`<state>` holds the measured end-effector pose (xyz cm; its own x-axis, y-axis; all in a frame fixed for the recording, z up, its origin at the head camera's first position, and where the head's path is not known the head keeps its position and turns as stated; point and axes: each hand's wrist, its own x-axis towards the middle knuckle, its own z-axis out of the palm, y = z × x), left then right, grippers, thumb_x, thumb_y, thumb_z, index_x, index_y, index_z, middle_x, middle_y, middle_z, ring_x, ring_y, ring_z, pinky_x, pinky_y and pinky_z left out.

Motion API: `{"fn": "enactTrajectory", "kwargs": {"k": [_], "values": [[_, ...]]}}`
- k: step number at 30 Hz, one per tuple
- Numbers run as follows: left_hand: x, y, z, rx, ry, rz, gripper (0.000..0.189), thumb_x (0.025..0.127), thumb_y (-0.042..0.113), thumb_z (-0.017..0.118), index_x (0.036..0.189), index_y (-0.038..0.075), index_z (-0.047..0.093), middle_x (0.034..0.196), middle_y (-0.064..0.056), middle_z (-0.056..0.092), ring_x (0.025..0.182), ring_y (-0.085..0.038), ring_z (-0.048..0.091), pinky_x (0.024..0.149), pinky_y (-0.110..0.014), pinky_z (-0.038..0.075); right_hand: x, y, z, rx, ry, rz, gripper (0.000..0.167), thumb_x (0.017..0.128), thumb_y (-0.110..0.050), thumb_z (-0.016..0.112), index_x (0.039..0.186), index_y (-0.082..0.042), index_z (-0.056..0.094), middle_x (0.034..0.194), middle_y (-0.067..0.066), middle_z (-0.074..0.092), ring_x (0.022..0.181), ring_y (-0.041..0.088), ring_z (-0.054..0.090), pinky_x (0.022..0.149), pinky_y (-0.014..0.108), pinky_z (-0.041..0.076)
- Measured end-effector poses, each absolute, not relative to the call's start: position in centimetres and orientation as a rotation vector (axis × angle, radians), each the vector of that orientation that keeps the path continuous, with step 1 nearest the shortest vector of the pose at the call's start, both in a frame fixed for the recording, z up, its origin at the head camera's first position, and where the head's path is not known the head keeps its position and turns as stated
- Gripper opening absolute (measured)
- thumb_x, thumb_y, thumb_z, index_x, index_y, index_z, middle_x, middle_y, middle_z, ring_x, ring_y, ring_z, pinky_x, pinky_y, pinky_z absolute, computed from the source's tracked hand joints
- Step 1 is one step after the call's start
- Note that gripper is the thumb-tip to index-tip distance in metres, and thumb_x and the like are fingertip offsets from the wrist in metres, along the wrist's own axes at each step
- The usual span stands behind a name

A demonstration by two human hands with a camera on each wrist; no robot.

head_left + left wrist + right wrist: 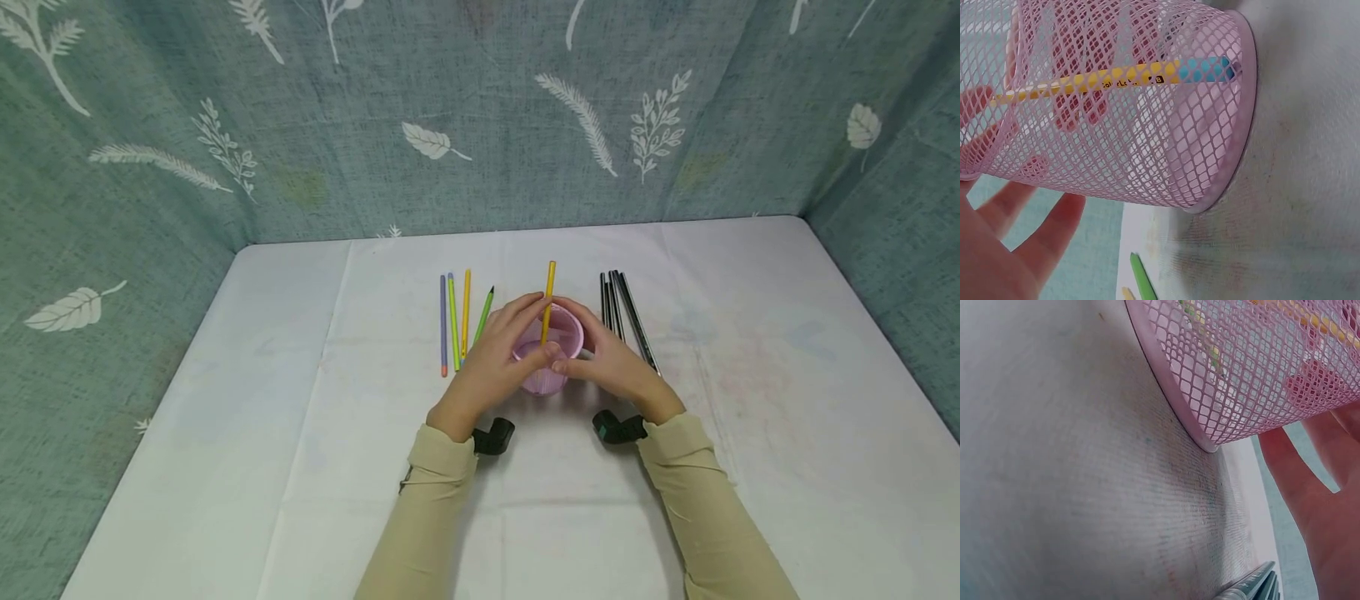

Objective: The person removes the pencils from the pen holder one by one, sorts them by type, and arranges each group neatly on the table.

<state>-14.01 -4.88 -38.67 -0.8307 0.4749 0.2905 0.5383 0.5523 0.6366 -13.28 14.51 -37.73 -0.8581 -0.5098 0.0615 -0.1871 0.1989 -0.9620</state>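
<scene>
Between the two hands a pink mesh pencil cup [546, 383] stands on the white cloth. A yellow pencil [549, 308] leans upright inside it, its blue end [1205, 69] down by the base in the left wrist view. My left hand [491, 354] grips the cup from the left, thumb at the near rim and fingers round the far side. From the right, my right hand [611, 364] holds it the same way. The fingertips meet near the pencil at the far rim; whether they touch it I cannot tell.
Left of the cup lie a purple pencil [443, 321], a lime pencil [453, 317], another yellow pencil [466, 308] and a green pencil [486, 310]. Several black pencils [636, 321] lie to the right, beside the right hand. A leaf-patterned curtain [480, 117] hangs behind the table.
</scene>
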Motion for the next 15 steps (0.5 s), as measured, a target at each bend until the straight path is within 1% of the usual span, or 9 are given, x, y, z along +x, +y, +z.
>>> {"fn": "enactTrajectory", "kwargs": {"k": [6, 9, 13, 15], "values": [[-14.05, -4.9, -38.5, -0.901, -2.692, -1.118, 0.062, 0.086, 0.061, 0.037, 0.139, 0.029, 0.031, 0.143, 0.011, 0.024, 0.129, -0.006, 0.017, 0.1, -0.041, 0.026, -13.31, 14.58, -37.53, -0.653, 2.232, -1.673, 0.08, 0.08, -0.026, 0.065, 0.143, -0.017, 0.016, 0.143, 0.008, 0.021, 0.125, 0.026, 0.032, 0.097, 0.049, 0.029], [-13.99, -4.91, -38.51, -0.886, -2.697, -1.099, 0.06, 0.087, 0.059, 0.038, 0.139, 0.031, 0.03, 0.143, 0.011, 0.023, 0.13, -0.005, 0.015, 0.1, -0.042, 0.027, -13.28, 14.57, -37.42, -0.645, 2.244, -1.658, 0.079, 0.081, -0.025, 0.064, 0.143, -0.017, 0.016, 0.143, 0.008, 0.021, 0.125, 0.025, 0.032, 0.097, 0.049, 0.029], [-13.88, -4.9, -38.57, -0.855, -2.719, -1.077, 0.058, 0.087, 0.058, 0.037, 0.139, 0.032, 0.03, 0.143, 0.014, 0.022, 0.13, -0.004, 0.015, 0.1, -0.042, 0.027, -13.21, 14.45, -37.34, -0.633, 2.245, -1.651, 0.076, 0.082, -0.018, 0.062, 0.143, -0.018, 0.016, 0.144, 0.008, 0.021, 0.125, 0.027, 0.031, 0.097, 0.051, 0.029], [-13.82, -4.89, -38.62, -0.847, -2.723, -1.073, 0.059, 0.087, 0.057, 0.038, 0.139, 0.031, 0.03, 0.143, 0.013, 0.023, 0.13, -0.006, 0.017, 0.1, -0.041, 0.027, -13.16, 14.41, -37.43, -0.629, 2.241, -1.654, 0.075, 0.082, -0.015, 0.061, 0.143, -0.018, 0.017, 0.143, 0.01, 0.022, 0.125, 0.027, 0.031, 0.096, 0.052, 0.028]]}}
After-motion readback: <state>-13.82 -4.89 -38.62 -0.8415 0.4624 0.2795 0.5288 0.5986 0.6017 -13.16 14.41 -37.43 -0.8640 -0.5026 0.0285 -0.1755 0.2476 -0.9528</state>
